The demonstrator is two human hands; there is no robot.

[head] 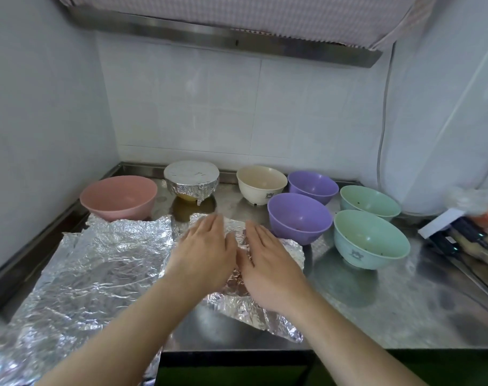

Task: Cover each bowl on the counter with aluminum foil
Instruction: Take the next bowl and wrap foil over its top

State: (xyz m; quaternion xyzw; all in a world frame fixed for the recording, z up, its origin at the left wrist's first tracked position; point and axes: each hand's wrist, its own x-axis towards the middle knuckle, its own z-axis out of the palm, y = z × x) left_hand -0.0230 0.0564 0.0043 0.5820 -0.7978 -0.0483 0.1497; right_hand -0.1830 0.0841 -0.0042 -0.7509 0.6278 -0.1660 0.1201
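One crinkled silver foil sheet (265, 313), bowl-draped

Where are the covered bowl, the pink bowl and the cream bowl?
covered bowl (191, 174), head view, on its flat foil top.
pink bowl (117, 203), head view, on its outer wall.
cream bowl (260, 192), head view, on its front wall.

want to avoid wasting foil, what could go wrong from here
Both hands, left hand and right hand, press flat on a crinkled foil sheet; hard smoothing might tear it. The large foil sheet overhangs the counter edge and might slide off. The near purple bowl stands close and could get knocked.
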